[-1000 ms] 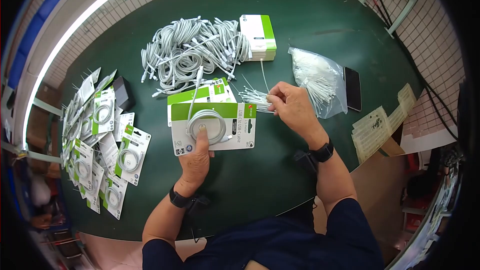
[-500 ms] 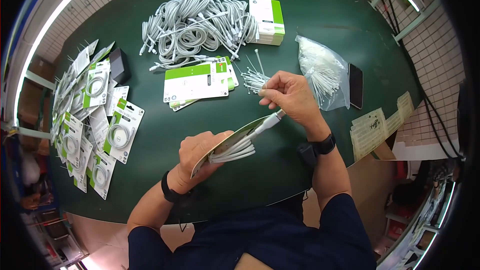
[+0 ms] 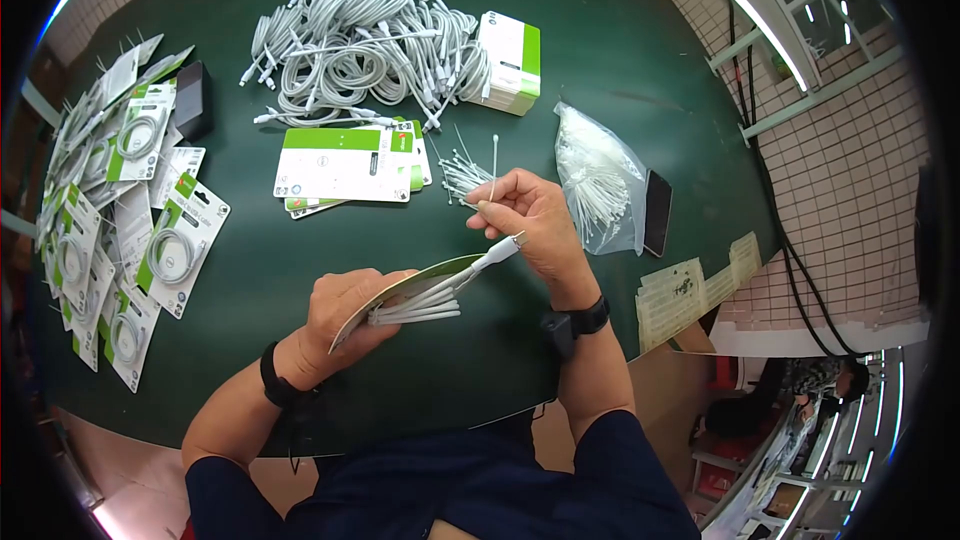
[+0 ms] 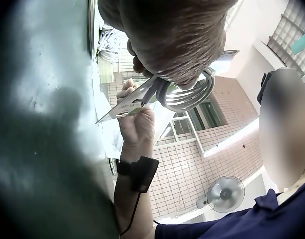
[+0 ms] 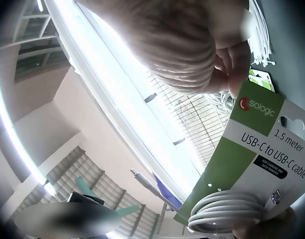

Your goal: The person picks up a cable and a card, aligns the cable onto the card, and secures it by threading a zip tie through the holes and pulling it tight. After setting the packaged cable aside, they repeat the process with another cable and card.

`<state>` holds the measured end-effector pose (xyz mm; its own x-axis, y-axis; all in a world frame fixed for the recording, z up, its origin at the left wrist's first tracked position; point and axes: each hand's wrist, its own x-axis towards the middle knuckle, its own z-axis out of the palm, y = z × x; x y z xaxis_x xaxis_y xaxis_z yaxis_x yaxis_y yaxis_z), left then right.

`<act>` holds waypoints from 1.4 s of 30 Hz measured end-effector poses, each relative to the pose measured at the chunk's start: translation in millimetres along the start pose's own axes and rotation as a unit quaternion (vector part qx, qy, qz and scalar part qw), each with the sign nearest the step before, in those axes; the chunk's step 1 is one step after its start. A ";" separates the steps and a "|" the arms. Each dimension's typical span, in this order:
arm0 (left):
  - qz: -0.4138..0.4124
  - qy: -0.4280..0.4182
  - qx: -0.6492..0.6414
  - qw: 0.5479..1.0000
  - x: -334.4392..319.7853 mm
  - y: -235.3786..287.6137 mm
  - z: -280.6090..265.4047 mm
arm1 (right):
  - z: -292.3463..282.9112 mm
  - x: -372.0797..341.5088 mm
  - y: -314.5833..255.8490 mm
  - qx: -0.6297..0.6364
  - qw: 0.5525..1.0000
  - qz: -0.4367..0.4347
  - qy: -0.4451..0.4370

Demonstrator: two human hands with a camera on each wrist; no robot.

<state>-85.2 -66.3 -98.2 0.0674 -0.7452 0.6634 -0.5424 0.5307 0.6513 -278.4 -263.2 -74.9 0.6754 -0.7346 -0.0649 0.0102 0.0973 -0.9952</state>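
Note:
My left hand (image 3: 345, 312) grips a white and green cable card (image 3: 420, 273), tilted nearly edge-on in the head view. A coiled white USB-C cable (image 3: 415, 311) lies against the card under the left fingers. One connector end (image 3: 497, 251) sticks out past the card towards the right wrist. In the right wrist view the card's printed front (image 5: 264, 144) faces the camera, with the coil (image 5: 224, 211) low on it. Between thumb and forefinger, my right hand (image 3: 535, 225) pinches a white cable tie (image 3: 495, 155) that stands upright. Loose cable ties (image 3: 462, 178) lie just beyond those fingers.
Bundled cables (image 3: 370, 50) and a card stack (image 3: 510, 60) stand at the back. Flat cards (image 3: 345, 168) lie before them. Cards with cables (image 3: 130, 190) and a black box (image 3: 193, 100) are left. Right are a bag of ties (image 3: 600, 180), a phone (image 3: 656, 212) and paper sheets (image 3: 690, 292).
The left hand has turned the card from face-up to nearly edge-on and brought it nearer the body. The right hand has drawn back slightly from the loose ties, a cable tie pinched in it.

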 end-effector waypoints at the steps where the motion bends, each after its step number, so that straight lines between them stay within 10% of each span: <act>1: -0.003 -0.001 -0.001 1.000 -0.1 -0.4 0.5 | -2.0 0.7 0.3 -0.002 1.000 0.000 0.000; 17: 0.036 0.021 -0.037 0.998 -10.4 -11.1 11.2 | -18.9 2.9 8.3 -0.208 0.976 0.052 0.043; 32: 0.064 0.005 0.014 0.998 -5.6 1.2 -1.2 | -3.1 -0.1 0.6 -0.115 0.992 0.048 0.019; 42: 0.120 -0.050 0.055 0.990 4.0 4.6 -1.0 | -2.0 -5.3 1.7 -0.041 0.987 -0.137 -0.069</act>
<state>-86.7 -66.4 -92.1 -0.1551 -0.6418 0.7510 -0.6209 0.6546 0.4313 -283.4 -260.5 -76.4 0.7495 -0.6271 0.2120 0.1506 -0.1503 -0.9771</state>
